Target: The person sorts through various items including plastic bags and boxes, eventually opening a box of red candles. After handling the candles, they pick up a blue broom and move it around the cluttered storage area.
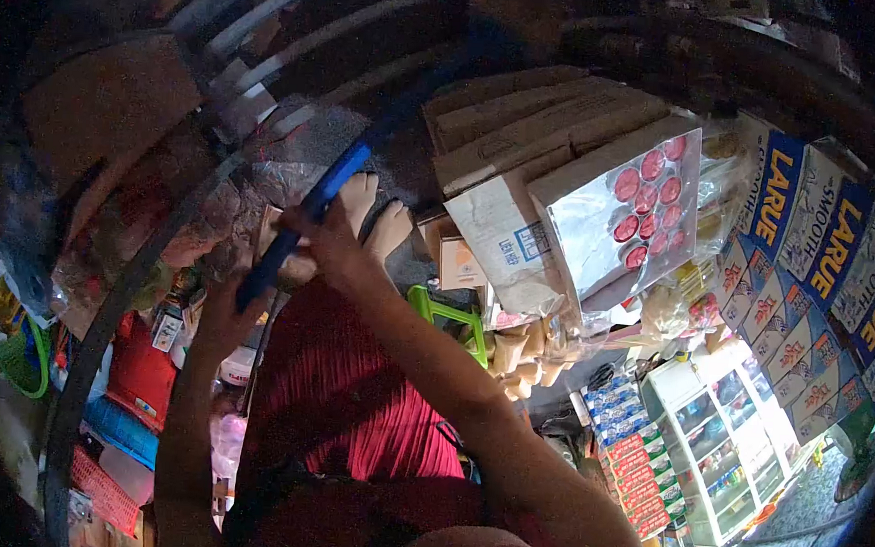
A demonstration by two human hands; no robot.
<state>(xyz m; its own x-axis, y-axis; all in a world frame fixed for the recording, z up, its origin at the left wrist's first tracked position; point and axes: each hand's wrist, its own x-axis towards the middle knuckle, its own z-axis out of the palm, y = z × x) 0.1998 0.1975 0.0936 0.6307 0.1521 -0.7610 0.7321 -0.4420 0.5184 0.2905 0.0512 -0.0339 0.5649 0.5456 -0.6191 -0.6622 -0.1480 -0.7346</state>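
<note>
A long blue pole (338,172) slants across the front of my body, and its far end fades into the dark at the top. My left hand (227,311) is closed round the pole's lower end. Further up, my right hand (344,253) also grips it, fingers wrapped about the shaft. What the pole's far end carries is too dark to make out. Below the hands are the red pleated clothing (350,389) on my legs and my bare feet (390,226).
Stacked cardboard boxes (504,243) and a clear-wrapped pack with red round tops (652,201) stand right of my feet. Beside them are a green plastic stool (445,314), LARUE cartons (830,237) and a white-framed cabinet (723,441). Red plastic goods (141,376) lie left.
</note>
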